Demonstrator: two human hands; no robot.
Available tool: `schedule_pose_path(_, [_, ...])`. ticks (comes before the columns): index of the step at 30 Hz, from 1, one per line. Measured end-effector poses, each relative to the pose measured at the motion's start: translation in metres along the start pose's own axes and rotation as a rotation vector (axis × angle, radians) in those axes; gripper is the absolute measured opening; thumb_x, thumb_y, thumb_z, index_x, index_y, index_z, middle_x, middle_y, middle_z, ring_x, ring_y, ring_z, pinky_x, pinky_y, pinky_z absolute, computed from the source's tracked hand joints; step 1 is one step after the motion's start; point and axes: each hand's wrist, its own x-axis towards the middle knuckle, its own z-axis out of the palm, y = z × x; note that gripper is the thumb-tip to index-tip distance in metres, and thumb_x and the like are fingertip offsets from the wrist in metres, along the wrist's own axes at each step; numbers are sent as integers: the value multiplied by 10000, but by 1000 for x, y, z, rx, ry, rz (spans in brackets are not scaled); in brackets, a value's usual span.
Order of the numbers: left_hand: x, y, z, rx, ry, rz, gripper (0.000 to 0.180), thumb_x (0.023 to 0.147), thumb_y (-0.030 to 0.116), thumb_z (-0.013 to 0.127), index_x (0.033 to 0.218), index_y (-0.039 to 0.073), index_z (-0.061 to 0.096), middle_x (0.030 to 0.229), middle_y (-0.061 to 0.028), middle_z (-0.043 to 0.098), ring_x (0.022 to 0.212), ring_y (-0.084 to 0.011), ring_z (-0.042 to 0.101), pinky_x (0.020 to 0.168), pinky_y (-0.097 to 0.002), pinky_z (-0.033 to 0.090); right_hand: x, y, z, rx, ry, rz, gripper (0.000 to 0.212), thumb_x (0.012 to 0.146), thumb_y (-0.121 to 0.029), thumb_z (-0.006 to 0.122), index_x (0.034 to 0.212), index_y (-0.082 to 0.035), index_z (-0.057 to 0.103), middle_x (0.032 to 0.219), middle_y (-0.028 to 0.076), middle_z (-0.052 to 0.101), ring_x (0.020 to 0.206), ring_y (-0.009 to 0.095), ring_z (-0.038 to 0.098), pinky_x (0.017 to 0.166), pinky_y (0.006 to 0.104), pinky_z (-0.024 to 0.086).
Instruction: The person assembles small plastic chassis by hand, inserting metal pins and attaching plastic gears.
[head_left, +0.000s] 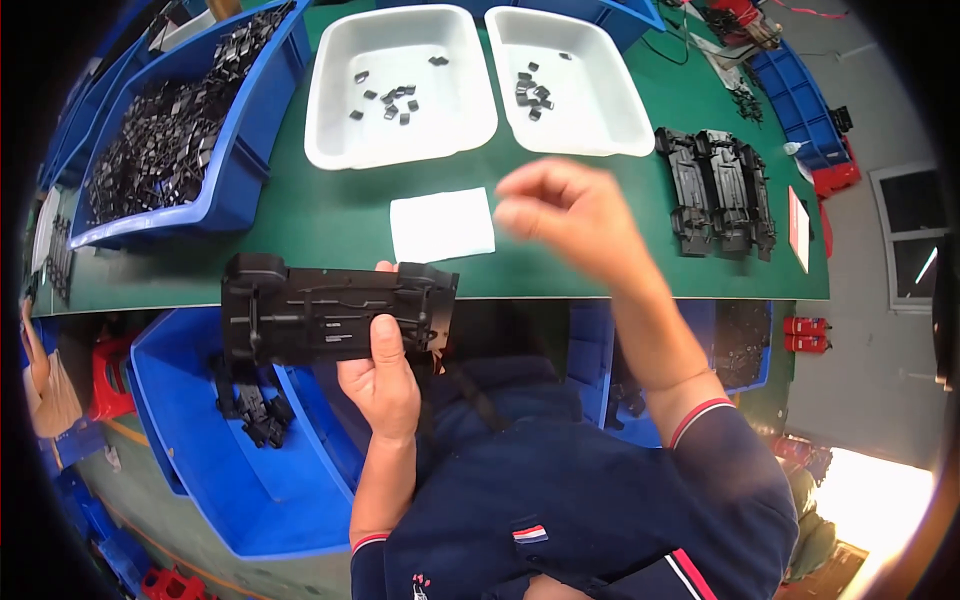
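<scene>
My left hand [385, 388] grips a long black plastic toy car chassis [320, 312] in front of the table's near edge, its thumb across the molded face and its fingers behind. Raised over the table, my right hand [588, 215] has curled fingers, with a gap between thumb and forefinger and nothing visible in it. Just left of that hand lies a white sheet [442, 225]. Beyond it stand two white trays, a left one [330, 140] and a right one [610, 135], each with several small black plastic pieces [535, 97] on its bottom.
A blue bin [235, 190] heaped with small black parts stands at the table's left. Several black chassis [725, 190] lie side by side at the right, near a red-edged card [798, 228]. Below the table edge, a blue crate [240, 490] holds black chassis parts [255, 410].
</scene>
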Motion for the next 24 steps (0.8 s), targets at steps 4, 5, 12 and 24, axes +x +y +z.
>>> schedule_pose_path(4, [5, 2, -2, -183, 17, -124, 386, 971, 67, 470, 1346, -12, 422, 1306, -198, 518, 1202, -263, 519, 1022, -398, 428, 68, -7, -66, -563, 333, -97, 221, 800, -184, 696, 910, 7, 687, 857, 110, 693, 751, 159, 634, 685, 288, 506])
schedule_pose_path(5, [5, 1, -3, -218, -2, -156, 390, 978, 57, 452, 1362, 7, 405, 1318, -198, 508, 1201, -265, 517, 1014, -401, 441, 87, 5, -85, -748, 346, -135, 231, 787, -192, 692, 916, 0, 690, 854, 136, 688, 756, 207, 646, 694, 322, 511])
schedule_pose_path(12, [5, 3, 2, -220, 17, -201, 370, 965, 97, 507, 1306, -34, 455, 1288, -212, 529, 1163, -247, 544, 999, -381, 445, 138, 25, -99, -988, 226, 171, 232, 696, -225, 748, 856, -59, 731, 864, 122, 701, 839, 272, 660, 774, 360, 509])
schedule_pose_path(24, [14, 0, 3, -264, -4, -314, 334, 962, 108, 523, 1264, -34, 498, 1258, -142, 557, 1104, -196, 566, 956, -344, 452, 61, -17, -61, -100, 115, 14, 147, 768, -79, 684, 883, 12, 672, 749, 55, 646, 666, 114, 609, 618, 238, 504])
